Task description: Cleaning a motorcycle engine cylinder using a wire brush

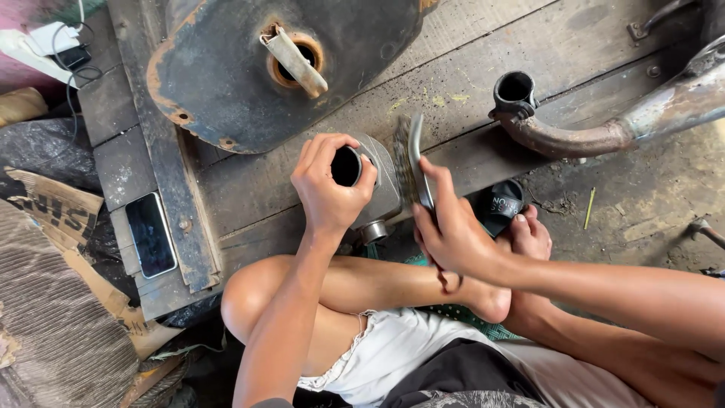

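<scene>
My left hand wraps around the open round mouth of a grey metal engine cylinder that rests on the wooden platform in front of my bent legs. My right hand grips the handle of a wire brush, its bristled head standing against the right side of the cylinder. Both hands are closed on what they hold. My bare feet lie just right of the cylinder, beside a black sandal.
A rusty dark fuel tank lies upside down at the top. A rusted exhaust pipe reaches in from the right. A smartphone lies on the planks at left, near cardboard and a charger.
</scene>
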